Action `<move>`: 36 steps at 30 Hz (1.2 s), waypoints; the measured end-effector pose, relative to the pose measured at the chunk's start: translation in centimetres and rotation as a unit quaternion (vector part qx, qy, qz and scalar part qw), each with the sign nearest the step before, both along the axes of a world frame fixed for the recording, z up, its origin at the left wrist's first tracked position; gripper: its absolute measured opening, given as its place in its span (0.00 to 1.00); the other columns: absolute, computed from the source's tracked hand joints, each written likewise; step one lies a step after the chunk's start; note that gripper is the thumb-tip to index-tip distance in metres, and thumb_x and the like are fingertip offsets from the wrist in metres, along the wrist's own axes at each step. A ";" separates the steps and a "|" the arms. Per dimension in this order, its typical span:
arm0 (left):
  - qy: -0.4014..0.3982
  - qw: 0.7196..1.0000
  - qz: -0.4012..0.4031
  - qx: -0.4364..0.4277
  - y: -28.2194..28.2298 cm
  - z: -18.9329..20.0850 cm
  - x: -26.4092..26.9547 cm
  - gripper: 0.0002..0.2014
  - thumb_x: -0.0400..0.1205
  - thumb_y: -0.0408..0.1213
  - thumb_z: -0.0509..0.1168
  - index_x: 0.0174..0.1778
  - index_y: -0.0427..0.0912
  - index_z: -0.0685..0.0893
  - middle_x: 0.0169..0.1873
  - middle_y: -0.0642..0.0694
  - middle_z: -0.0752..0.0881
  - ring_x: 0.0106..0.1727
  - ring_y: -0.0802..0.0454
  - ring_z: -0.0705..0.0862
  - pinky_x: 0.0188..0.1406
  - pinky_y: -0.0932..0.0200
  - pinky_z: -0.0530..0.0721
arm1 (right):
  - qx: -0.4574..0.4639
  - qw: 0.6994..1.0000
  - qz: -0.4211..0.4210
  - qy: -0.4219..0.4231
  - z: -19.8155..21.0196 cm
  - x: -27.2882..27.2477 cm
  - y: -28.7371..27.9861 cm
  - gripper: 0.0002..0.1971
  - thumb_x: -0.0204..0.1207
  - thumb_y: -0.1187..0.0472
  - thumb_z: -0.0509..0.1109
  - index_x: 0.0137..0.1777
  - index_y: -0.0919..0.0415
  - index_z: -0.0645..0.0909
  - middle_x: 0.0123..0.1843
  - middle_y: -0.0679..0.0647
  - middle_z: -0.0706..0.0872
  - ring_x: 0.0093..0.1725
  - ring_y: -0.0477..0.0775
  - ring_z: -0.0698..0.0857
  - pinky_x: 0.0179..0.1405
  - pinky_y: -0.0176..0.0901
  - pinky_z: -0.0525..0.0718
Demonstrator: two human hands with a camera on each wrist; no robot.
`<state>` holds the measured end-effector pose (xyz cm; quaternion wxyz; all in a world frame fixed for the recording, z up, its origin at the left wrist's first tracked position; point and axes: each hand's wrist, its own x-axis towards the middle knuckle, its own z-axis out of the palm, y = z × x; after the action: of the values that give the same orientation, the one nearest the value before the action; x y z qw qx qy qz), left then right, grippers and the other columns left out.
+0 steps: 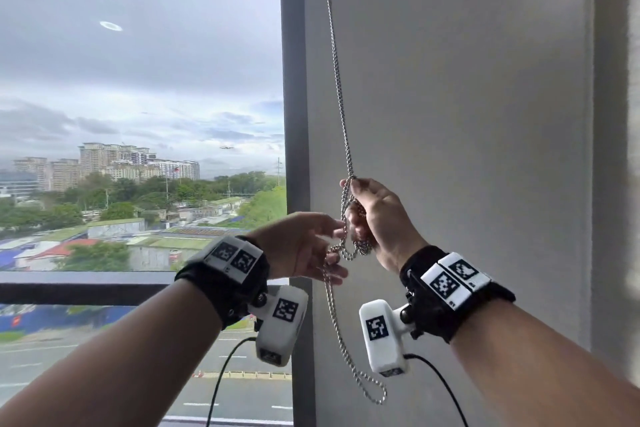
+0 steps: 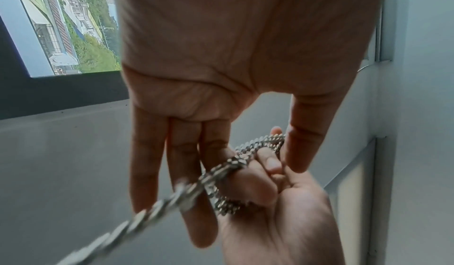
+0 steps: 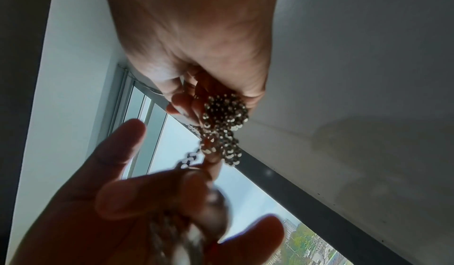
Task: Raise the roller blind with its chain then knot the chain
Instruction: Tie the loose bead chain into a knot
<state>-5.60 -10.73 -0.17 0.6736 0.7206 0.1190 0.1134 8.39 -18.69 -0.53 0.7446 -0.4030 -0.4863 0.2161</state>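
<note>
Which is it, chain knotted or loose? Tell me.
Not yet tight: the chain forms slack open loops between the right hand, gripping a bunch, and the left hand. Cannot tell how it crosses.

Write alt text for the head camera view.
Both hands work a metal bead chain beside a window: the right hand grips a bunched loop of it, and the left hand fingers the strands just below. The chain's tail hangs down against a grey wall.
</note>
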 end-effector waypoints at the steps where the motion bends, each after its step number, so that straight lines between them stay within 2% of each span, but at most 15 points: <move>1: 0.004 1.000 -0.007 0.004 0.0 -0.4 0.4 0.07 0.73 0.40 0.65 0.43 0.42 0.80 0.23 0.42 0.81 0.38 0.38 0.87 0.63 0.39 0.80 | -0.002 1.000 0.001 0.000 0.0 -0.1 -0.1 0.13 0.85 0.58 0.62 0.60 0.67 0.79 0.27 0.53 0.75 0.22 0.48 0.68 0.16 0.37 0.67; 4: -0.018 1.000 -0.001 -0.006 -0.1 -1.2 1.3 0.08 0.73 0.38 0.68 0.45 0.39 0.82 0.29 0.40 0.84 0.38 0.40 0.88 0.56 0.43 0.85 | -0.017 1.000 0.000 -0.008 0.2 -0.1 -0.5 0.10 0.85 0.59 0.62 0.55 0.65 0.81 0.28 0.54 0.76 0.24 0.50 0.70 0.16 0.37 0.70; 7: -0.087 0.995 0.046 -0.012 -0.2 -1.4 2.0 0.04 0.76 0.32 0.67 0.42 0.36 0.85 0.35 0.38 0.85 0.31 0.46 0.86 0.42 0.49 0.88 | -0.033 0.999 -0.016 -0.030 0.1 0.0 -0.5 0.10 0.84 0.58 0.63 0.46 0.62 0.82 0.28 0.54 0.77 0.23 0.51 0.71 0.19 0.40 0.70; 10: -0.139 0.986 0.094 -0.014 -0.3 -1.7 2.5 0.03 0.77 0.29 0.66 0.39 0.36 0.85 0.33 0.36 0.86 0.27 0.48 0.83 0.34 0.53 0.87 | -0.043 0.998 -0.021 -0.043 0.2 0.3 -0.6 0.12 0.83 0.58 0.65 0.41 0.61 0.83 0.29 0.55 0.78 0.24 0.52 0.73 0.22 0.41 0.73; 13: -0.191 0.969 0.148 -0.050 -0.2 -1.9 3.0 0.06 0.76 0.25 0.67 0.36 0.38 0.79 0.31 0.35 0.85 0.21 0.51 0.77 0.24 0.61 0.81 | -0.043 0.998 -0.033 -0.042 0.0 0.5 -0.6 0.13 0.83 0.59 0.66 0.37 0.62 0.84 0.28 0.57 0.78 0.24 0.53 0.76 0.26 0.43 0.76; 14: -0.210 0.961 0.172 -0.055 -0.1 -1.9 3.2 0.08 0.75 0.24 0.67 0.35 0.39 0.77 0.29 0.35 0.84 0.19 0.53 0.75 0.20 0.65 0.75 | -0.042 0.998 -0.037 -0.043 -0.1 0.5 -0.6 0.13 0.83 0.60 0.66 0.37 0.62 0.84 0.28 0.57 0.78 0.25 0.53 0.77 0.27 0.43 0.77; 16: -0.232 0.947 0.222 -0.011 -0.1 -1.9 3.5 0.08 0.75 0.26 0.69 0.33 0.40 0.77 0.26 0.40 0.81 0.15 0.58 0.69 0.15 0.70 0.64 | -0.039 0.998 -0.035 -0.040 -0.4 0.5 -0.5 0.12 0.83 0.62 0.65 0.40 0.65 0.84 0.29 0.58 0.80 0.26 0.53 0.77 0.29 0.42 0.77; 18: -0.245 0.934 0.256 0.042 -0.1 -2.2 3.8 0.07 0.75 0.33 0.71 0.33 0.41 0.79 0.23 0.46 0.78 0.13 0.60 0.65 0.13 0.71 0.59 | -0.041 0.998 -0.037 -0.042 -0.6 0.2 -0.5 0.10 0.82 0.65 0.65 0.44 0.69 0.85 0.30 0.58 0.81 0.27 0.53 0.78 0.30 0.42 0.78; 22: -0.267 0.914 0.297 0.068 0.0 -3.1 4.4 0.07 0.76 0.38 0.70 0.40 0.37 0.84 0.19 0.49 0.76 0.12 0.61 0.65 0.11 0.70 0.60 | -0.037 0.996 -0.063 -0.054 -1.2 -0.1 0.0 0.07 0.79 0.69 0.68 0.46 0.71 0.87 0.35 0.62 0.83 0.32 0.54 0.79 0.34 0.42 0.78; 26: -0.281 0.919 0.275 0.032 -0.1 -4.3 4.7 0.07 0.78 0.33 0.67 0.41 0.30 0.83 0.16 0.48 0.78 0.13 0.58 0.69 0.12 0.68 0.65 | -0.037 0.993 -0.092 -0.069 -2.1 0.1 0.1 0.06 0.78 0.71 0.70 0.51 0.67 0.87 0.39 0.58 0.87 0.36 0.49 0.83 0.38 0.35 0.83; 29: -0.278 0.924 0.262 0.015 -0.1 -4.7 4.7 0.10 0.79 0.31 0.66 0.43 0.24 0.83 0.22 0.44 0.83 0.15 0.59 0.71 0.14 0.68 0.67 | -0.035 0.993 -0.090 -0.064 -3.1 0.1 0.0 0.07 0.78 0.71 0.70 0.52 0.66 0.86 0.40 0.59 0.89 0.38 0.53 0.86 0.42 0.38 0.86; 31: -0.263 0.924 0.276 0.038 0.0 -4.8 4.5 0.11 0.78 0.34 0.67 0.44 0.25 0.85 0.22 0.46 0.79 0.14 0.60 0.67 0.13 0.68 0.63 | -0.034 0.992 -0.093 -0.080 -3.8 -0.1 -0.2 0.06 0.78 0.70 0.70 0.52 0.66 0.86 0.39 0.58 0.88 0.37 0.52 0.84 0.39 0.39 0.84; 34: -0.250 0.922 0.287 0.070 0.2 -5.1 4.4 0.11 0.77 0.38 0.69 0.43 0.31 0.87 0.17 0.51 0.71 0.13 0.59 0.63 0.12 0.69 0.61 | -0.014 0.990 -0.111 -0.086 -4.5 -0.3 -0.6 0.08 0.78 0.71 0.70 0.55 0.63 0.85 0.37 0.55 0.84 0.35 0.50 0.81 0.36 0.35 0.83; 36: -0.255 0.926 0.272 0.065 0.2 -5.3 4.3 0.09 0.77 0.37 0.69 0.42 0.32 0.87 0.14 0.52 0.69 0.12 0.58 0.64 0.12 0.69 0.62 | -0.003 0.985 -0.142 -0.095 -5.1 -0.4 -0.7 0.15 0.76 0.70 0.72 0.61 0.60 0.84 0.41 0.52 0.86 0.39 0.49 0.84 0.43 0.37 0.87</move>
<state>-1.32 -10.55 -5.44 0.5762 0.6493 0.1275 0.4797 7.94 -19.40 -5.65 0.7168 -0.4891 -0.4920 0.0702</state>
